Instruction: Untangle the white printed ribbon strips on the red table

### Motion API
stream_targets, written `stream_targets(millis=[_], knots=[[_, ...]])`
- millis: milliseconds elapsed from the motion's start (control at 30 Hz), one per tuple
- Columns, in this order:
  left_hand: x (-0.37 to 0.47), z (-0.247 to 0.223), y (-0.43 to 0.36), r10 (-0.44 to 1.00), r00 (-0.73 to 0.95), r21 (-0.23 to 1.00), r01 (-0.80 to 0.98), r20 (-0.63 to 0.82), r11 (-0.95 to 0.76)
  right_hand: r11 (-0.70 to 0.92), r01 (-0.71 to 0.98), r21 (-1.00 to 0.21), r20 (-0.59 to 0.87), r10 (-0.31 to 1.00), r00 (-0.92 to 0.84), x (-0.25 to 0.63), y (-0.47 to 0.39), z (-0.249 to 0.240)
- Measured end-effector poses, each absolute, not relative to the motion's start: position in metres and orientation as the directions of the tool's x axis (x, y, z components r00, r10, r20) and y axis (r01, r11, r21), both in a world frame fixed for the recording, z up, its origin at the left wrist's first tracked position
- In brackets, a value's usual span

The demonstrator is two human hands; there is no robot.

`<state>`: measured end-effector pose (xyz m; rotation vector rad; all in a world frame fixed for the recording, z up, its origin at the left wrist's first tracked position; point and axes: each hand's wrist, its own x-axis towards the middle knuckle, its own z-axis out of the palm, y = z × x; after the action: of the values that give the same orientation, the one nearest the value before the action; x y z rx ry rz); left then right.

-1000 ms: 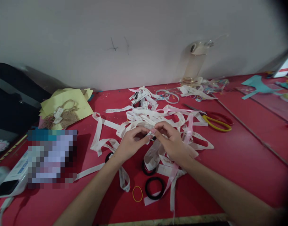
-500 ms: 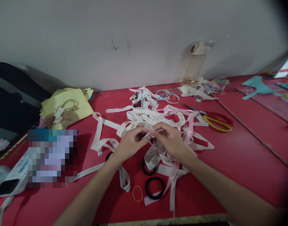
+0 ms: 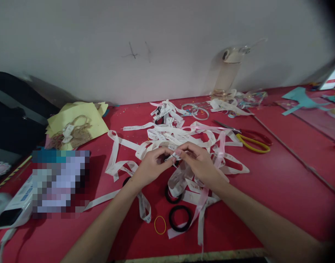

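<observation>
Between the fingertips of both hands is a small piece of printed white ribbon (image 3: 175,157), with something dark partly hidden beside it. My left hand (image 3: 155,160) pinches its left side, and my right hand (image 3: 195,159) pinches the right side, thumbs close together. Under and behind the hands spreads a tangle of printed white ribbon (image 3: 181,137) with some pink ribbon (image 3: 204,199) mixed in. Nearer me lie a black hair tie (image 3: 171,219), another black hair tie (image 3: 172,199) partly covered by ribbon, and a yellow rubber band (image 3: 155,228).
Scissors (image 3: 252,142) with red and yellow handles lie to the right. At the back are a ribbon bundle (image 3: 167,111) and a clear bottle (image 3: 229,73) by the wall. Yellow paper (image 3: 97,118) bearing twine (image 3: 79,133), a white device (image 3: 22,199) and a dark bag (image 3: 16,106) occupy the left.
The fingertips have shifted slightly, and more of the printed ribbon shows between them. Both arms and the surrounding things stay nearly where they were.
</observation>
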<state>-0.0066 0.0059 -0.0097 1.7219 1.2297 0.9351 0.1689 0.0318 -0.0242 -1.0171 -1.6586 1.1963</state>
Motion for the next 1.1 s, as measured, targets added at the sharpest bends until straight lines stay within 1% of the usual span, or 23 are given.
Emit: stream_targets(millis=[167,233,333,500,667,800,867,967,1100], knots=[[-0.006,-0.012,0.006,0.973,0.206,0.945,0.287,0.100,-0.158,0.187,0.077,-0.979,0.155,0.938,-0.310,0.168,0.035,-0.024],[-0.006,-0.014,0.007,0.978,0.183,0.947,0.286,0.095,-0.146,0.168,0.039,-0.985,0.148,0.940,-0.309,0.168,0.036,-0.025],[-0.006,-0.016,0.007,0.984,0.127,0.934,0.320,0.124,-0.159,0.146,-0.003,-0.989,0.140,0.942,-0.304,0.169,0.038,-0.028],[-0.007,-0.016,0.008,0.979,0.041,0.929,0.308,0.201,-0.203,0.139,0.072,-0.988,0.107,0.937,-0.334,0.169,0.039,-0.029],[-0.006,-0.016,0.008,0.978,0.045,0.924,0.323,0.202,-0.205,0.117,-0.011,-0.993,0.114,0.934,-0.337,0.169,0.040,-0.031],[-0.005,-0.015,0.006,0.978,0.043,0.910,0.358,0.206,-0.208,0.166,-0.037,-0.985,0.168,0.918,-0.359,0.168,0.040,-0.032],[-0.003,-0.014,0.004,0.973,0.047,0.890,0.395,0.227,-0.227,0.196,-0.013,-0.981,0.187,0.914,-0.359,0.168,0.038,-0.032],[-0.001,-0.013,0.000,0.957,0.083,0.827,0.486,0.279,-0.283,0.231,0.071,-0.970,0.198,0.929,-0.313,0.168,0.035,-0.032],[0.001,-0.014,-0.002,0.939,0.114,0.738,0.590,0.324,-0.326,0.234,0.178,-0.956,0.177,0.941,-0.288,0.168,0.033,-0.031]])
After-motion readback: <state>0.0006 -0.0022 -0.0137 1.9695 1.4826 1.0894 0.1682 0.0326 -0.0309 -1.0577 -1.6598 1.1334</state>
